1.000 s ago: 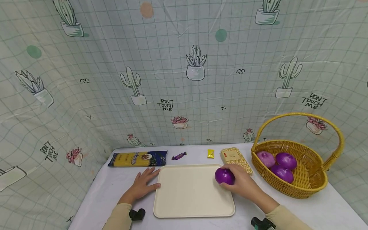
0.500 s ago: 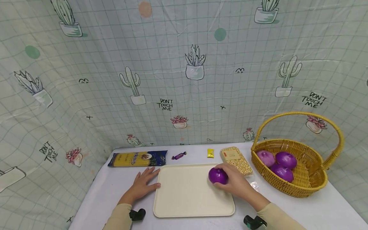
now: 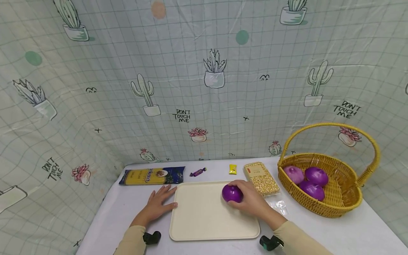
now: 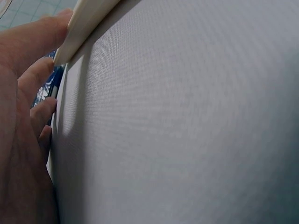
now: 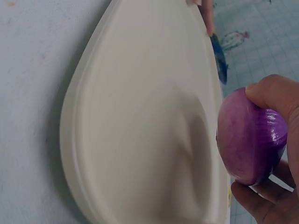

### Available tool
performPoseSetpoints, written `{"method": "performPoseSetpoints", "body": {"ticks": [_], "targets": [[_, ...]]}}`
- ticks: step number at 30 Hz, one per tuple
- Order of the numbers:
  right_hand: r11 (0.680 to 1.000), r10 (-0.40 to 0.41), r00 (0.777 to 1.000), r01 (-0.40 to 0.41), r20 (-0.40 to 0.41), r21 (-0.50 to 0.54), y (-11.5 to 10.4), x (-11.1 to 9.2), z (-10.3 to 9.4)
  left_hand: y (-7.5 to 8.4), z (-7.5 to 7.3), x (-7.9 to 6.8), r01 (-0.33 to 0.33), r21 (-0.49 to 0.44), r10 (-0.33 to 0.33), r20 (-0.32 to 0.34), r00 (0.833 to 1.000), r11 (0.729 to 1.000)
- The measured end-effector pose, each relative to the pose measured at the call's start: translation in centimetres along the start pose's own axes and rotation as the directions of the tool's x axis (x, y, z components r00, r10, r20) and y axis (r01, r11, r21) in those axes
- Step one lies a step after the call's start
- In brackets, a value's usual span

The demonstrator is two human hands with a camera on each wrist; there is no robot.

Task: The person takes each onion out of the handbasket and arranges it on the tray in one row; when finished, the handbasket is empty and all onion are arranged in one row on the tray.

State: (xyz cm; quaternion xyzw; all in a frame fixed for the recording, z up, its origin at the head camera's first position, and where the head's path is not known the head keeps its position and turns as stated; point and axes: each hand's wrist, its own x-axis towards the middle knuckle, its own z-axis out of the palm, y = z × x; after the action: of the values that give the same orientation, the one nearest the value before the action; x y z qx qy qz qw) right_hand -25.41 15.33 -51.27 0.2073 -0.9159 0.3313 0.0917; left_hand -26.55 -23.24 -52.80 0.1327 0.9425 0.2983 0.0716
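A glossy purple onion (image 3: pixel 232 193) is gripped between the thumb and fingers of my right hand (image 3: pixel 250 200), over the far right part of a cream tray (image 3: pixel 204 219). In the right wrist view a shadow lies on the tray beside the held onion (image 5: pixel 247 135), which looks raised off the surface. My left hand (image 3: pixel 158 205) rests with spread fingers at the tray's left edge, its thumb touching the rim. The left wrist view shows the fingertips against the tray's side (image 4: pixel 86 28).
At the right stands a yellow wicker basket (image 3: pixel 353 202) with three purple onions (image 3: pixel 313 190) in it. Along the back lie a blue-yellow packet (image 3: pixel 153 176), a purple-wrapped candy (image 3: pixel 198 172), a small yellow sachet (image 3: pixel 233 169) and a bag of corn kernels (image 3: pixel 261 180).
My right hand has moved left with the onion, from the tray's right edge further in over it. The left hand stays in place at the tray's edge.
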Motion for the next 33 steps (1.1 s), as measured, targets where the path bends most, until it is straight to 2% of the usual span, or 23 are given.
{"method": "performPoseSetpoints", "body": {"ticks": [5, 10, 14, 22, 33], "targets": [[1.000, -0.008, 1.000, 0.008, 0.016, -0.012, -0.6, 0.5, 0.8, 0.0, 0.0, -0.1, 0.004, 0.005, -0.004, -0.005, 1.000, 1.000], [0.999, -0.004, 0.999, 0.003, 0.039, 0.036, -1.4, 1.0, 1.4, 0.0, 0.1, 0.0, 0.009, 0.001, -0.009, -0.003, 1.000, 1.000], [0.997, -0.042, 0.998, 0.039, 0.050, 0.070, -1.9, 1.8, 2.0, 0.0, 0.0, 0.1, 0.017, 0.003, -0.017, -0.001, 1.000, 1.000], [0.991, -0.117, 0.990, 0.111, 0.081, 0.074, -3.1, 2.9, 3.1, -0.2, 0.1, 0.0, 0.003, -0.006, -0.003, -0.001, 1.000, 1.000], [0.993, -0.098, 0.990, 0.091, 0.096, 0.081, -4.4, 4.4, 4.2, -0.4, 0.1, 0.1, -0.006, -0.004, 0.006, 0.001, 1.000, 1.000]]}}
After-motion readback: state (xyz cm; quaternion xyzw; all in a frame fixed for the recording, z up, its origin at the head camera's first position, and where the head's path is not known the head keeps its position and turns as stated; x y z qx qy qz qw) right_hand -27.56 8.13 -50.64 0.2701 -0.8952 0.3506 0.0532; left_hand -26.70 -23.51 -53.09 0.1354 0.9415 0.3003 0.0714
